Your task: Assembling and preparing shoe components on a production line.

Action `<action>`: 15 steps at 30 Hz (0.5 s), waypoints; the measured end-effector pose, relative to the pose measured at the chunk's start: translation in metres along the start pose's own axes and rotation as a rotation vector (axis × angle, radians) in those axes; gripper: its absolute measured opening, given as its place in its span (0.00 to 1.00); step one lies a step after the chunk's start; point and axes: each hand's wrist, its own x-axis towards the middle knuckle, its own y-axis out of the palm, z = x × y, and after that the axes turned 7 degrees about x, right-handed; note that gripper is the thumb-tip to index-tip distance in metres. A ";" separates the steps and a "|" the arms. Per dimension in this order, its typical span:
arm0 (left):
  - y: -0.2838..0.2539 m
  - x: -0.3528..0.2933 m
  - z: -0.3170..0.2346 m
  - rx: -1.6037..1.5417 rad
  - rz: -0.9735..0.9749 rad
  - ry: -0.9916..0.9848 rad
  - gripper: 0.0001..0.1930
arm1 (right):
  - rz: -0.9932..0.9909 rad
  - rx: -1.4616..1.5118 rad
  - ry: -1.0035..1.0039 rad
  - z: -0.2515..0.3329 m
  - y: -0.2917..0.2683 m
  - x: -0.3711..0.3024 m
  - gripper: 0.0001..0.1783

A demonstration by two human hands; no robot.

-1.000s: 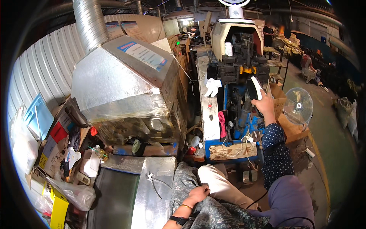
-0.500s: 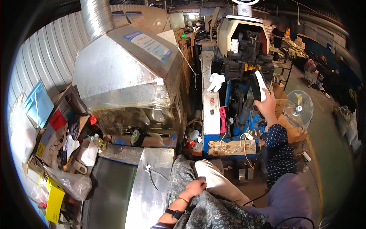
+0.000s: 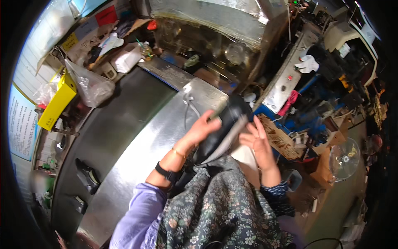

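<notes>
A black shoe (image 3: 216,139) with a pale sole, smeared by motion, is tilted above my lap between my two hands. My left hand (image 3: 204,128) is against its left side, thumb and fingers bent at the upper; part of the grip is hidden. On the sole side, my right hand (image 3: 259,145) has its fingers spread, with the fingertips close to the shoe; whether they touch it I cannot tell. Two more dark shoes lie on the dark conveyor belt at left: a black shoe (image 3: 87,176) and a smaller-looking dark shoe (image 3: 78,203) nearer me.
Beside the belt (image 3: 120,112) runs a shiny metal ledge (image 3: 137,159). A metal-hooded oven (image 3: 207,20) stands ahead. At right are a machine with a white panel (image 3: 286,83), a pink brush-like tool (image 3: 289,103), a white glove (image 3: 306,64) and a fan (image 3: 345,159). A yellow box (image 3: 58,101) sits far left.
The view has swung left and down. My right hand has come back from the machine with the shoe, and its fingers have spread. My left hand has risen from my lap to the shoe.
</notes>
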 end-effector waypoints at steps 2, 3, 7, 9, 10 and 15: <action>-0.011 -0.022 0.000 0.509 0.128 -0.019 0.32 | 0.088 0.306 0.348 0.002 -0.003 0.006 0.39; -0.009 -0.034 0.003 0.547 0.199 -0.024 0.31 | 0.217 0.161 0.450 -0.001 -0.002 0.005 0.33; -0.026 -0.070 0.028 0.433 0.360 0.053 0.30 | 0.311 -0.057 0.593 -0.019 0.004 -0.029 0.38; -0.059 -0.090 0.047 0.478 0.113 0.170 0.29 | 0.189 -0.307 0.400 -0.029 0.006 -0.043 0.40; -0.082 -0.103 0.058 0.577 -0.106 0.284 0.29 | 0.004 -0.378 0.338 -0.032 0.006 -0.041 0.41; -0.196 -0.205 0.116 0.904 -0.978 -0.223 0.26 | -0.300 0.177 0.384 -0.040 -0.012 0.051 0.37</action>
